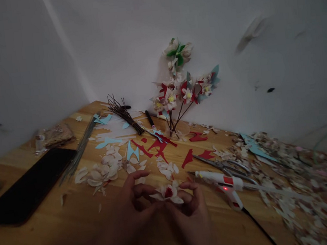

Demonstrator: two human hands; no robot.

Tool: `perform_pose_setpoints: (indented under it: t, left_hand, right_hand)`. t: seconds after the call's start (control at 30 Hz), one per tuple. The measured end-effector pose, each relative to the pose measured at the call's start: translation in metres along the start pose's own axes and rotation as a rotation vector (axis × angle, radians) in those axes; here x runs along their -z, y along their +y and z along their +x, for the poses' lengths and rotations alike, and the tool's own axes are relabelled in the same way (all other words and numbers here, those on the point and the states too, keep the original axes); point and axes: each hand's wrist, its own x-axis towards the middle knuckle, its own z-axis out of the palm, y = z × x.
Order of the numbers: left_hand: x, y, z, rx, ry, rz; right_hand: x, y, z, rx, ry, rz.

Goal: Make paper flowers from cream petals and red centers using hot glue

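Between my two hands is a small handmade flower (171,193) with white petals and a dark red centre. My left hand (138,201) pinches its left side with thumb and fingers, and my right hand (191,203) grips its right side. The flower's underside is hidden by my thumbs. Just beyond my hands lie loose white petals (167,169), with a bigger petal pile (106,167) to the left. A white and red glue gun (220,180), its small red light lit, rests right of my right hand. Behind it lie metal scissors (229,166).
Red scraps (157,146) and blue scraps (107,142) are scattered mid-table. A twig bundle (126,114), wires (81,146) and a dark flat slab (31,185) lie left. Flower stems (177,121) stand against the wall. Heaped petal pieces (291,202) cover the right side.
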Motion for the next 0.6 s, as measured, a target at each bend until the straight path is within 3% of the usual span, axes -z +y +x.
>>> perform_pose_setpoints:
  t: [0.23,0.6]
  left_hand:
    - [0.0007,0.0,-0.0019,-0.016,0.009,0.033]
    - [-0.0048,-0.001,-0.0025,-0.12,0.049,0.093]
  right_hand:
    - [-0.0003,0.0,-0.0015,0.036,0.003,-0.001]
    - [-0.0055,-0.0083,-0.0051,0.086,0.066,-0.194]
